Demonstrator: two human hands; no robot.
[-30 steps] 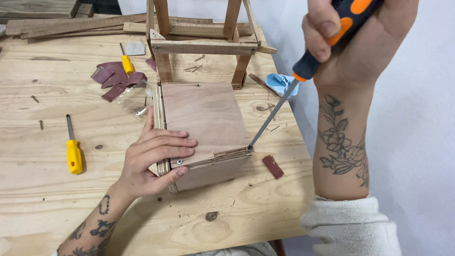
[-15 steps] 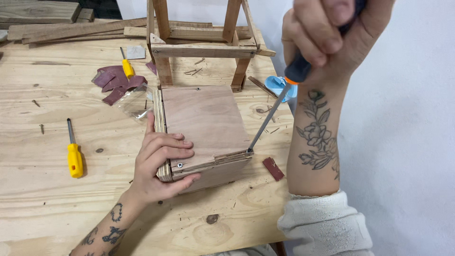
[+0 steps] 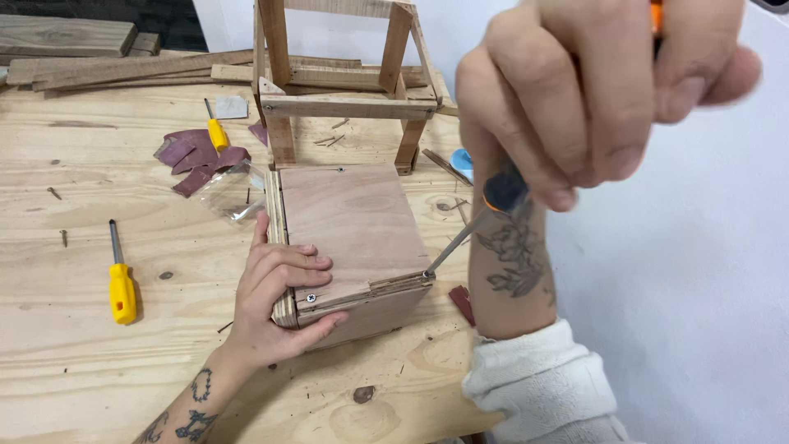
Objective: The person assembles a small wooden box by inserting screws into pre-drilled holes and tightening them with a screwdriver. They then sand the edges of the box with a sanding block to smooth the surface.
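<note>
A small plywood box (image 3: 349, 234) stands on the pale wooden workbench (image 3: 74, 362). My left hand (image 3: 275, 300) grips its near left corner, thumb on the front face, fingers on the lid beside a screw head. My right hand (image 3: 592, 90) is raised close to the camera, closed around a screwdriver (image 3: 468, 234) with a black and orange handle. The shaft slants down and its tip sits on the lid's near right corner.
A yellow screwdriver (image 3: 121, 284) lies left of the box, a second yellow one (image 3: 216, 131) further back by reddish sandpaper scraps (image 3: 193, 156) and a clear plastic bag (image 3: 234, 193). A wooden frame (image 3: 341, 90) stands behind the box. Timber offcuts lie at the back. The bench's right edge runs just past my forearm.
My right hand has risen towards the camera and turned on the handle; the tip stays on the same corner. The view has shifted closer. My left hand keeps its grip.
</note>
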